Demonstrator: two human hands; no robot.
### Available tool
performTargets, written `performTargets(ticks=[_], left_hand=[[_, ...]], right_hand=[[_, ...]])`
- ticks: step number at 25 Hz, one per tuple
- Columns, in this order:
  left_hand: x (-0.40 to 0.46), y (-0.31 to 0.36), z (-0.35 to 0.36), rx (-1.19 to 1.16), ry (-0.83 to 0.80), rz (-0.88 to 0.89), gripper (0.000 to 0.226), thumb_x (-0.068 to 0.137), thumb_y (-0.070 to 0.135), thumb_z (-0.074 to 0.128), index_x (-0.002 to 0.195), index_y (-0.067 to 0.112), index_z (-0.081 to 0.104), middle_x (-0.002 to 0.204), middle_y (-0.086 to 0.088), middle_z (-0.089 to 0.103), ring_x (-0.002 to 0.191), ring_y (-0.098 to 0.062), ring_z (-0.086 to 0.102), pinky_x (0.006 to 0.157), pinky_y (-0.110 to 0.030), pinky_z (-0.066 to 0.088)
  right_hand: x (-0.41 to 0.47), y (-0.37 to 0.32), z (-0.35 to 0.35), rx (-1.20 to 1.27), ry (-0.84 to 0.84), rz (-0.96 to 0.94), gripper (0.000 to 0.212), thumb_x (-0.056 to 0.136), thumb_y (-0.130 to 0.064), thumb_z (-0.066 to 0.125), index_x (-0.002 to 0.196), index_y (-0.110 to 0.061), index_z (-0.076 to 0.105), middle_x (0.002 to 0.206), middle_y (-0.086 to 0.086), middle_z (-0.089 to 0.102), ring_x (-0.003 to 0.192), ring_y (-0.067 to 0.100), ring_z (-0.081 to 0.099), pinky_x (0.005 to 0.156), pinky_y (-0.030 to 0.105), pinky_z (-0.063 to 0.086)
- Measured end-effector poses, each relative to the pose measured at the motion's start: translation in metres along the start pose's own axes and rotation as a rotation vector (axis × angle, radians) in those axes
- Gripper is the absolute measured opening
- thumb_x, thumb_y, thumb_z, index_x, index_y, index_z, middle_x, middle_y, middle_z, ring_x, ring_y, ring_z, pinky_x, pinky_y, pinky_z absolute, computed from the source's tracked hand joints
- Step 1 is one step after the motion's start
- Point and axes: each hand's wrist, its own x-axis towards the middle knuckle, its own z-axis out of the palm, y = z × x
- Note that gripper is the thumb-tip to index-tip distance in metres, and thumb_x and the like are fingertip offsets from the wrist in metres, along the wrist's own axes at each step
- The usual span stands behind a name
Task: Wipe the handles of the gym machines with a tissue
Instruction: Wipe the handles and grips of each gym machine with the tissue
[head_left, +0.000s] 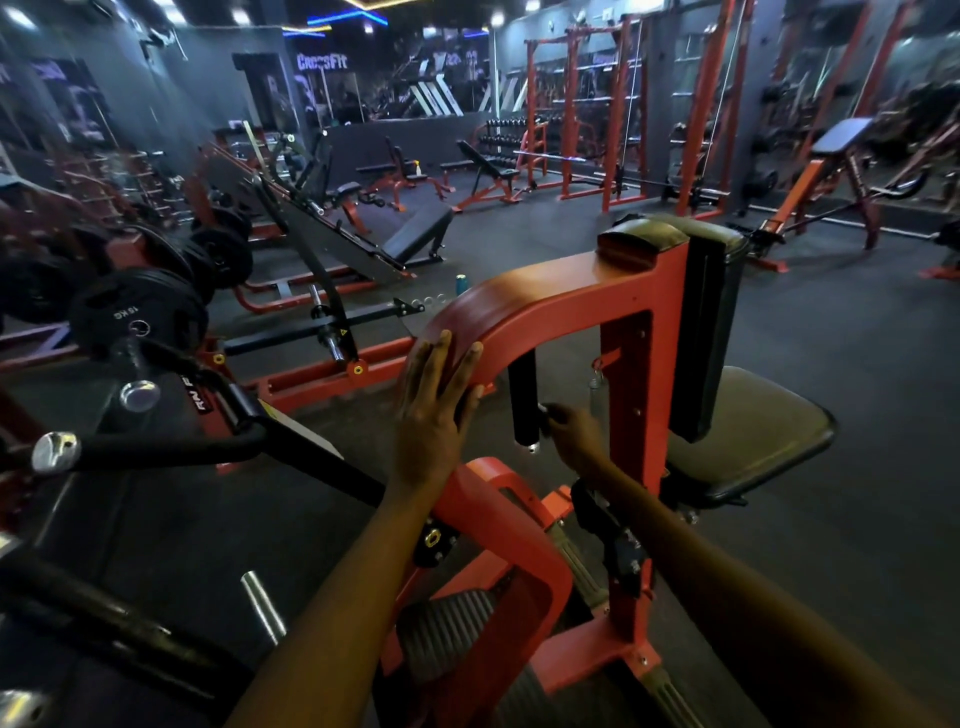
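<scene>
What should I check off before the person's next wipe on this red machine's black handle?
1. Right hand at the black handle: ok, it touches the grip's lower side.
2. Tissue in the right hand: cannot tell, none shows.
3. Left hand bracing: ok, flat and open on the curved red frame.
4. Handle free of obstruction: ok, it hangs clear below the frame.
5. Handle end cap reachable: ok, exposed.

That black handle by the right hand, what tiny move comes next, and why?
Probably slide the right hand down the black handle toward its lower end. The hand touches it about midway down, while the left hand rests flat on the red frame. I cannot see a tissue.
</scene>
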Motion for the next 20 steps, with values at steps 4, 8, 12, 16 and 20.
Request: performTargets(ticks=[4,8,12,16,20], left_hand=[[0.005,-0.003,0.001,0.012,-0.001,0.009,0.053,0.105,0.042,0.032,0.153,0.041,0.008,0.156,-0.009,0.028,0.144,-0.035,0.026,0.102,-0.059,0.043],[0.004,0.000,0.000,0.011,-0.014,-0.007,0.053,0.105,0.045,0.029,0.153,0.042,0.006,0.156,-0.007,0.024,0.144,-0.034,0.024,0.099,-0.060,0.045],[0.005,-0.001,-0.001,0.016,0.001,0.003,0.053,0.105,0.045,0.028,0.153,0.041,0.006,0.156,-0.006,0.023,0.144,-0.032,0.020,0.100,-0.061,0.044],[0.007,0.001,0.000,0.005,0.004,0.003,0.054,0.105,0.045,0.028,0.153,0.042,0.005,0.156,-0.006,0.023,0.144,-0.032,0.021,0.103,-0.060,0.042],[0.001,0.000,0.000,-0.003,0.006,0.008,0.053,0.105,0.045,0.028,0.153,0.043,0.004,0.156,-0.006,0.023,0.143,-0.034,0.023,0.101,-0.060,0.044]], right_hand=[[0.010,-0.064,0.011,0.380,0.378,-0.182,0.021,0.091,-0.004,0.051,0.101,-0.013,0.068,0.093,-0.007,0.064,0.082,0.003,0.054,0.068,0.021,0.045],[-0.040,-0.021,0.044,0.187,0.422,0.051,0.032,0.097,-0.010,0.045,0.125,-0.010,0.060,0.115,0.011,0.066,0.102,0.023,0.063,0.067,0.016,0.041],[-0.009,-0.045,0.026,0.275,0.432,0.007,0.029,0.093,-0.008,0.048,0.113,-0.010,0.068,0.094,0.009,0.070,0.084,0.013,0.060,0.058,0.020,0.042],[-0.003,-0.062,0.040,0.363,0.536,-0.134,0.029,0.094,-0.011,0.048,0.118,-0.013,0.065,0.100,-0.008,0.066,0.090,0.002,0.062,0.072,0.019,0.046],[-0.040,0.000,0.050,0.035,0.380,0.126,0.023,0.094,-0.008,0.047,0.104,-0.010,0.068,0.096,0.011,0.071,0.086,0.020,0.065,0.063,0.025,0.039]])
